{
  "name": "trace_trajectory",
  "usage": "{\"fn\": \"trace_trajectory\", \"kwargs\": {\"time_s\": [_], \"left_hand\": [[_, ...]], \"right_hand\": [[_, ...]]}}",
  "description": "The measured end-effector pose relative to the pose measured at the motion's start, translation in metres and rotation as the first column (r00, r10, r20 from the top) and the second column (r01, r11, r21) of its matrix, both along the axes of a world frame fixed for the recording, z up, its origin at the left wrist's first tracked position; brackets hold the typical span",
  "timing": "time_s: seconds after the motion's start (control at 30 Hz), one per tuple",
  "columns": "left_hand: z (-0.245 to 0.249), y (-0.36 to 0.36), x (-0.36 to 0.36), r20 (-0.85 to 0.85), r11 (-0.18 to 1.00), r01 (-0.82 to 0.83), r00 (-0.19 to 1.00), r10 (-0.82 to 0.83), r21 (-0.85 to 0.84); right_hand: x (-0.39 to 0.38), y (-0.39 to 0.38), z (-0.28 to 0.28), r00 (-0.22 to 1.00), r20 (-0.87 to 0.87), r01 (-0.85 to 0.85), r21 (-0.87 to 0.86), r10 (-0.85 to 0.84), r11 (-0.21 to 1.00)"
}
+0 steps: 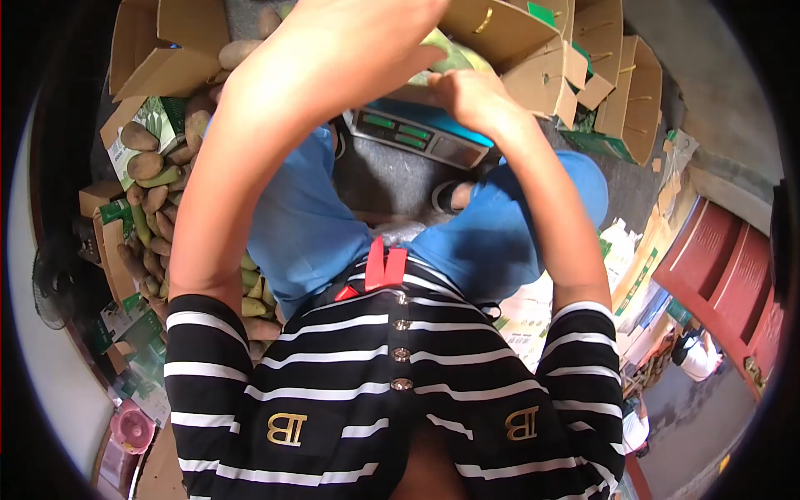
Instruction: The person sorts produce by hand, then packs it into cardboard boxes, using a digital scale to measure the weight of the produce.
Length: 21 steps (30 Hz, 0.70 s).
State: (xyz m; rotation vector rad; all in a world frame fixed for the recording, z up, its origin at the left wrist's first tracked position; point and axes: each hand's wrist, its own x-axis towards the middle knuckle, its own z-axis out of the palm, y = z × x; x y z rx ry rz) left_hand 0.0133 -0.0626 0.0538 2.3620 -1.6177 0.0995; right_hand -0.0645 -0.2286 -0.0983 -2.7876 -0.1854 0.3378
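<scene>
Both arms reach forward over the blue-shorted knees. The left hand (375, 37) lies against a pale green fruit (446, 52) beside an open carton (500, 33); its fingers are partly cut off by the picture's top edge, so its grip cannot be told. The right hand (473, 98) is clenched, fingers folded onto the same fruit's lower edge. Just below the hands a weighing scale (417, 137) sits on the floor. A heap of brown-green fruit (154, 179) lies to the left, and more cartons (621, 83) stand to the right
</scene>
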Motion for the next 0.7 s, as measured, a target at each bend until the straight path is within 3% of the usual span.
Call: {"fn": "trace_trajectory", "kwargs": {"time_s": [0.1,0.2,0.3,0.43,0.53,0.7], "left_hand": [[-0.029,-0.024,0.007,0.007,0.997,-0.006,1.000,0.006,0.078],[-0.069,-0.029,0.018,0.034,0.971,-0.117,0.993,0.112,0.210],[-0.075,-0.021,0.026,-0.028,0.903,-0.014,0.999,0.029,0.429],[-0.071,-0.028,0.023,-0.081,0.932,-0.120,0.984,0.157,0.343],[-0.081,-0.027,0.023,-0.026,0.947,-0.091,0.994,0.104,0.310],[-0.079,-0.030,0.020,-0.032,0.911,-0.096,0.992,0.119,0.400]], "right_hand": [[0.001,0.003,0.007,0.998,-0.062,-0.036,-0.093,0.030,0.995],[0.002,0.005,0.024,0.989,-0.139,-0.069,-0.171,0.045,0.983],[0.000,0.005,0.030,0.996,-0.090,-0.025,-0.134,0.013,0.991],[-0.002,0.005,0.037,0.998,-0.058,-0.004,-0.124,-0.003,0.992],[-0.004,0.005,0.041,0.999,-0.030,0.007,-0.116,-0.011,0.993],[0.006,0.003,0.038,0.998,0.002,0.062,-0.096,-0.062,0.994]]}}
